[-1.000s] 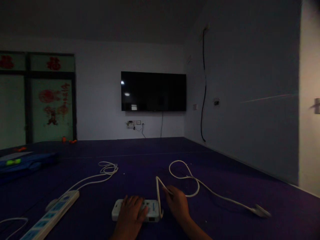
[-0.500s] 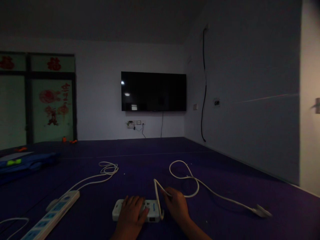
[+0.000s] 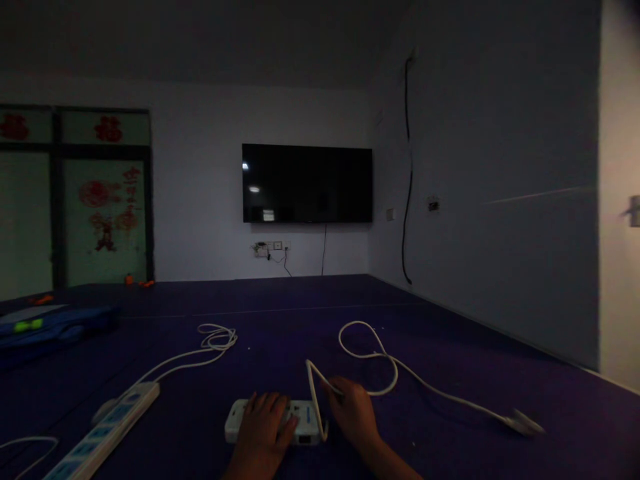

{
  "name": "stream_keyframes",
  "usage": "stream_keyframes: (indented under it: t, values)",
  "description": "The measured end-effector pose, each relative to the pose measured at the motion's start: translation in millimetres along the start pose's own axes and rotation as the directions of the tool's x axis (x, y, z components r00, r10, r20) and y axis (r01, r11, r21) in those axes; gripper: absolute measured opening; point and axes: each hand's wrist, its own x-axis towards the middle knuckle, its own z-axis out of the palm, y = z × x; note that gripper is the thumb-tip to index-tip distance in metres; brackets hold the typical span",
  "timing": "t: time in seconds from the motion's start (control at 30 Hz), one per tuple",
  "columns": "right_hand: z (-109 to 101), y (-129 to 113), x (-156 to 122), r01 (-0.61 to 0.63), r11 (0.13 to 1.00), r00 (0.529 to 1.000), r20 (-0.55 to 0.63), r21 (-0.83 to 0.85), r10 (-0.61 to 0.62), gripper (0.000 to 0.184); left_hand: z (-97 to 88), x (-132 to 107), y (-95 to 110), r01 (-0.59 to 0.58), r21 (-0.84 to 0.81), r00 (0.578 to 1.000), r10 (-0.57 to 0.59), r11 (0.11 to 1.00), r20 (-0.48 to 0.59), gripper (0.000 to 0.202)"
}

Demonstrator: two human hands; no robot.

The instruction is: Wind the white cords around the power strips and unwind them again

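Low in the middle, my left hand [image 3: 265,427] lies across a short white power strip [image 3: 305,413], its fingertips bent over the far edge and the thumb on the top. The hand covers much of the strip's face. Just right of it, my right hand [image 3: 350,410] is closed on the white power cord [image 3: 313,383]. Between strip and hand, the cord rises in a sharp bend at the strip's right end. Past my right hand it makes a loop on the purple surface and runs right to a plug [image 3: 523,422].
A longer white power strip [image 3: 110,430] lies at the lower left, its cord [image 3: 217,337] coiled behind it. Blue cloth [image 3: 65,327] with yellow-green pieces lies further left. Small orange things [image 3: 145,283] sit at the far edge. A television [image 3: 307,183] hangs on the wall.
Almost nothing differs. The bend of the cord by my right hand has shifted very slightly left; both hands stay where they were.
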Motion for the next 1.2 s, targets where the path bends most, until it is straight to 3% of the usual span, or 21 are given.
stream_keyframes:
  t: [0.2,0.63,1.1,1.2]
  values:
    - [-2,0,0,-0.006,1.000,1.000,0.020,-0.013,0.006,0.038,8.1,0,-1,0.018,0.042,0.999,-0.016,0.999,-0.040,0.035]
    - [-2,-2,0,-0.005,0.999,0.999,0.044,-0.037,0.007,0.041,-8.1,-2,5,0.008,-0.005,1.000,-0.008,1.000,0.006,0.037]
    - [-1,-2,0,-0.009,1.000,0.998,0.062,-0.021,0.011,0.037,-11.1,-2,5,0.012,-0.027,0.998,-0.010,1.000,0.057,0.041]
    - [-2,-3,0,-0.010,1.000,0.998,0.061,-0.025,0.011,0.036,-6.7,-2,4,0.008,-0.017,1.000,-0.007,1.000,0.019,0.039]
